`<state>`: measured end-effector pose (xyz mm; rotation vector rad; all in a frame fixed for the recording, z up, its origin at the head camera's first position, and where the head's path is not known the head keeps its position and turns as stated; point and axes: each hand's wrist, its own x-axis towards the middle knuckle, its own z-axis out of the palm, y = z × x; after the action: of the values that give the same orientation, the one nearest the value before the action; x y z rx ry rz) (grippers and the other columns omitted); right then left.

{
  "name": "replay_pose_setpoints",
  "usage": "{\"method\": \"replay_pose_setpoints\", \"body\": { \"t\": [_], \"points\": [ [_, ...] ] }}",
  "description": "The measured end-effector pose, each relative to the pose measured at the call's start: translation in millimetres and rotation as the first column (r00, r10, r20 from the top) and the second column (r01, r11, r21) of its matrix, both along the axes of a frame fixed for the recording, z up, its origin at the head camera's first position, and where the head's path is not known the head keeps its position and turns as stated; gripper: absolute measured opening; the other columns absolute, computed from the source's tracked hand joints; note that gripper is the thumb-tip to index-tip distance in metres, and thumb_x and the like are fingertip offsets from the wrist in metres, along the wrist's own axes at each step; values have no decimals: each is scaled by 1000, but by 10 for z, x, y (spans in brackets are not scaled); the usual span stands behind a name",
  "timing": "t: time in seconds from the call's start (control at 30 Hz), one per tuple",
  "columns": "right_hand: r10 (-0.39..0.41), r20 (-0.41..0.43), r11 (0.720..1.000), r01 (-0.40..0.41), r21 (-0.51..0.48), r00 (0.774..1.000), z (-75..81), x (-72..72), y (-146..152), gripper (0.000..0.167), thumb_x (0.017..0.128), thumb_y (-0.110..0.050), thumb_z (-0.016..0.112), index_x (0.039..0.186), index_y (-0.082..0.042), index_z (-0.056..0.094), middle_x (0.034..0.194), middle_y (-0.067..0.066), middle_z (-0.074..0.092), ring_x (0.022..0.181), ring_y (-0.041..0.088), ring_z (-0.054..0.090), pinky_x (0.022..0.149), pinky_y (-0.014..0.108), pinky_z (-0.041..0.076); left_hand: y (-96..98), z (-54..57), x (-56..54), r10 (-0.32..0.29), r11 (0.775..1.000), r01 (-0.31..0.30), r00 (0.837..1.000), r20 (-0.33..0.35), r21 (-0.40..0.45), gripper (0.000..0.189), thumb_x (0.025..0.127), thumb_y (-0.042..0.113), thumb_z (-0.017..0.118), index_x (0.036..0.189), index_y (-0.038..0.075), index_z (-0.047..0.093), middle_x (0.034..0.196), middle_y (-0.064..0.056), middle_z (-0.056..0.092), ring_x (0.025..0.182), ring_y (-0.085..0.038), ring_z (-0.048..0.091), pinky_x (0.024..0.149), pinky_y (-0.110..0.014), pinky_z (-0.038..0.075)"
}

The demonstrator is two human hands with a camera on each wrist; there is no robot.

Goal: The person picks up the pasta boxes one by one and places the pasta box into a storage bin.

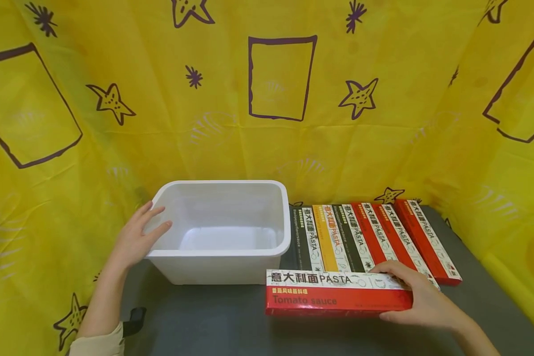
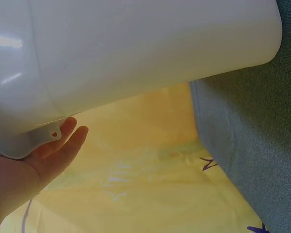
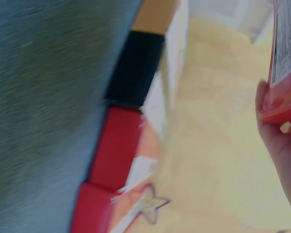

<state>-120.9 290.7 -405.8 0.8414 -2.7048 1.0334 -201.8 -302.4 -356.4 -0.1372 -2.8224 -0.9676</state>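
Observation:
In the head view my right hand [image 1: 420,299] grips the right end of a red Tomato sauce pasta box [image 1: 333,301], thumb below and fingers over the top edge. The box lies lengthwise in front of the other boxes, its left end by the bin's near right corner. The right wrist view shows the fingers on the box's red end [image 3: 288,99]. At the left rim of a white plastic bin [image 1: 218,269] is my left hand [image 1: 138,235], fingers spread and fairly straight. In the left wrist view two fingers [image 2: 68,145] lie beside the rim's small holed tab.
Right of the bin, several pasta boxes lie side by side: black [image 1: 303,242], yellow [image 1: 327,237] and red, with one red box [image 1: 429,242] set slightly apart at the far right. A dark grey tabletop [image 1: 204,321] lies beneath. Yellow patterned cloth [image 1: 222,99] surrounds it.

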Motion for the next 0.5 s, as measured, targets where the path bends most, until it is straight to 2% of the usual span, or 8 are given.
{"method": "replay_pose_setpoints", "body": {
  "t": [0.27, 0.5],
  "points": [
    [-50, -83, 999, 48, -25, 995, 304, -154, -257, 74, 60, -28, 93, 125, -29, 58, 119, -12, 60, 103, 5, 52, 84, 21, 45, -9, 7, -8, -15, 1000, 15, 1000, -3, 12, 66, 98, 45, 52, 146, 1, 40, 159, -24, 15, 139, -54, 17, 98, -78, 17],
    [-105, -92, 994, 103, -24, 990, 487, -317, -504, 70, 62, -31, 91, 125, -29, 59, 121, -9, 58, 104, 8, 49, 80, 30, 48, -19, -8, -5, -17, 1000, 17, 1000, -19, 19, 65, 98, 44, 53, 146, 1, 41, 158, -25, 16, 138, -54, 18, 99, -78, 17]
  ]
}}
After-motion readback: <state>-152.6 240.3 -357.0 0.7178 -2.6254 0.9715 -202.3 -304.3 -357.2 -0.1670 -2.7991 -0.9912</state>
